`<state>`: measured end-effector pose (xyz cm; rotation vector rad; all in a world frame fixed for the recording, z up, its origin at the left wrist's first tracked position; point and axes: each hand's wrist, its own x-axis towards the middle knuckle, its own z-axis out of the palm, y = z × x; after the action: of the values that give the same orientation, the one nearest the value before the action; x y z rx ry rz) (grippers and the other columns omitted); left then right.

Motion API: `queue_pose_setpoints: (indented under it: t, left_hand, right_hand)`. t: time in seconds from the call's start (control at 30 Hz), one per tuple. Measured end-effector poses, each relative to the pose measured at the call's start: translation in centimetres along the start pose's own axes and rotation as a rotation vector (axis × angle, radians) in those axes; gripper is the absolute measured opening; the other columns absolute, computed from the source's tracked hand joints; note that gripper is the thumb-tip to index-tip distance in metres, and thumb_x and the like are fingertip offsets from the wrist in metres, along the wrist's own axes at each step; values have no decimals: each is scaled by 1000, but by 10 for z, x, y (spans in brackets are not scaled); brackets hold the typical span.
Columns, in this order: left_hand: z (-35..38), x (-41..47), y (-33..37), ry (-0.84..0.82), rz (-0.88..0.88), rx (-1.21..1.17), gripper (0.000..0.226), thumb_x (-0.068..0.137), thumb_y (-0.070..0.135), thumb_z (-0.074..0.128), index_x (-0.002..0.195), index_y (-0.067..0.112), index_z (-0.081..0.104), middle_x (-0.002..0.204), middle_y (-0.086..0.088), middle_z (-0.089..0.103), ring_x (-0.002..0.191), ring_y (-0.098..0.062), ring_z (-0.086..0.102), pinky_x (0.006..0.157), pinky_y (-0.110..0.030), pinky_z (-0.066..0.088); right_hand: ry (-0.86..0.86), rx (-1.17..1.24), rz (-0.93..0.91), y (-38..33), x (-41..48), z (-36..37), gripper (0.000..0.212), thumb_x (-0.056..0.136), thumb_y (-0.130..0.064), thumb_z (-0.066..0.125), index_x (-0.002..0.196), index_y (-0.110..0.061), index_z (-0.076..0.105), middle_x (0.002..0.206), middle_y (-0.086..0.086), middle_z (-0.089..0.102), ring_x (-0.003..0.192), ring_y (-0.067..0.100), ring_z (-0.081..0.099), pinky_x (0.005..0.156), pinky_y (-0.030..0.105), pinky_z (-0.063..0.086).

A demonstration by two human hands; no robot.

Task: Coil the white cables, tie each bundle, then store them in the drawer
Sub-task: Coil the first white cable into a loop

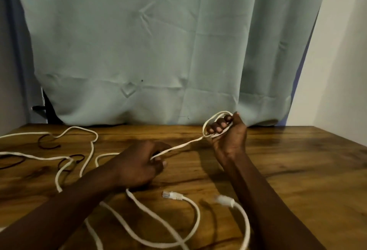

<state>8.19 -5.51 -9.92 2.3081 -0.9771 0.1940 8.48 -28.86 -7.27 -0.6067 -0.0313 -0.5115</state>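
Our right hand (228,136) is raised and closed around a small loop of white cable (184,144), which runs taut down to our left hand (139,165), pinching it. Loose cable sprawls over the wooden table (297,160) left of and below both hands.

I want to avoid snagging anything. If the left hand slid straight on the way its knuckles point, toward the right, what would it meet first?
Probably only bare table: the left hand points along the taut white cable it grips. Next in that line would be the right hand, raised holding the loop, though depth is unclear.
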Motion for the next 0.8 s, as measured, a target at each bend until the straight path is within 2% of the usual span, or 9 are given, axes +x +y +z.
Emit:
queue_pose_setpoints:
  t: [0.13,0.2,0.23,0.3,0.37,0.43,0.57,0.7,0.8]
  left_hand:
    - [2,-2,18,-197,65,-60,12,96,20,66,104,27,71,63,17,62,51,4,55,53,-18,41]
    - [0,-4,24,-267,54,-204,15,98,20,66,111,23,72,62,11,62,46,0,53,48,-18,41]
    - [-3,-6,26,-299,17,-318,16,98,21,66,113,20,72,62,8,61,43,-5,51,44,-22,41]
    - [-12,-7,27,-336,-105,-531,22,98,21,66,119,21,73,60,1,55,38,-9,41,40,-22,38]
    - [-24,-10,23,-320,-207,-708,25,95,18,66,118,19,75,58,1,46,38,-4,30,35,-17,29]
    - [-35,-11,16,-272,-268,-870,23,89,17,67,109,11,78,64,0,40,41,-2,23,33,-13,21]
    - [-42,-9,-2,23,-288,-950,14,89,9,66,86,8,79,59,-1,38,40,-4,24,35,-11,20]
    - [-38,-6,-1,337,-111,-692,14,95,2,63,93,2,77,49,11,56,40,1,48,45,-12,38]
    - [-32,-3,-8,437,91,-267,16,97,28,64,103,18,77,88,5,76,83,-6,72,77,-30,55]
  right_hand:
    - [-68,-487,-180,16,-6,0,39,103,-53,40,82,-21,46,60,-6,46,53,11,43,58,30,36]
    - [-187,-915,-258,25,-16,-3,56,92,-78,36,109,-27,49,94,-5,53,85,14,51,80,30,42]
    - [-271,-1130,-266,29,-20,-4,67,89,-83,31,128,-31,45,113,-2,49,105,16,49,95,30,37]
    - [-429,-1488,-378,35,-27,-3,78,95,-71,23,152,-19,34,145,6,46,135,18,40,114,24,18]
    - [-561,-1642,-580,42,-30,0,66,104,-61,20,132,-8,49,129,14,59,121,28,53,117,38,33]
    - [-630,-1671,-677,48,-31,2,58,102,-60,18,104,-12,50,97,9,59,92,27,55,89,47,46]
    - [-728,-1651,-722,58,-32,6,51,101,-62,20,87,-21,48,80,-1,54,76,21,51,71,43,44]
    - [-731,-1312,-235,71,-47,16,69,101,-68,31,59,-18,53,50,-1,47,46,18,46,53,36,40]
    - [-573,-935,193,72,-55,27,68,102,-63,35,48,-22,40,42,-3,33,34,10,27,44,20,22]
